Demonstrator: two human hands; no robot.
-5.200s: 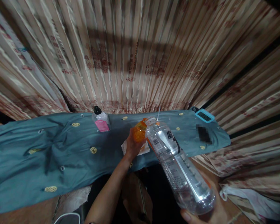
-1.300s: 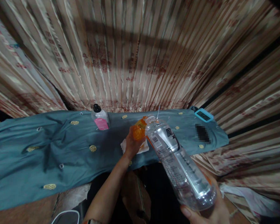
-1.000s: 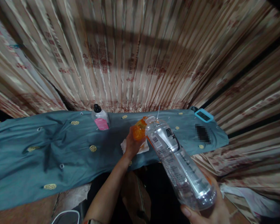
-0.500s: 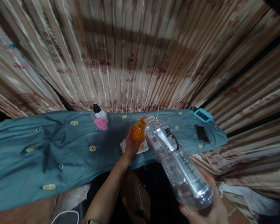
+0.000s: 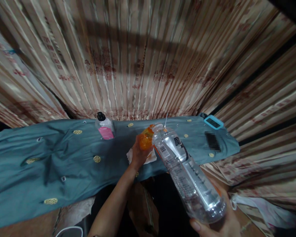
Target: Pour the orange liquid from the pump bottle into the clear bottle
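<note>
My left hand (image 5: pixel 138 153) is wrapped round an orange translucent container (image 5: pixel 146 137) above the cloth-covered table. In my right hand (image 5: pixel 222 217) is a large clear plastic bottle (image 5: pixel 187 171) with a silver label, gripped near its base. The bottle tilts so that its neck points away from me and to the left, meeting the top of the orange container. Whether liquid passes between them I cannot tell. Below my left hand lies a crumpled white tissue (image 5: pixel 151 157) with a brownish stain. A thin white stick (image 5: pixel 166 120) shows just behind the bottle's neck.
A clear bottle with a pink label and black cap (image 5: pixel 106 128) stands at the left on the teal cloth (image 5: pixel 71 158). A light-blue framed device (image 5: pixel 213 122) and a blurred dark object (image 5: pixel 212 141) lie at the right. Pleated curtains (image 5: pixel 138 59) hang behind.
Both hands hold the same things in nearly the same place. The view has shifted very slightly; the bottle's tilt looks almost unchanged.
</note>
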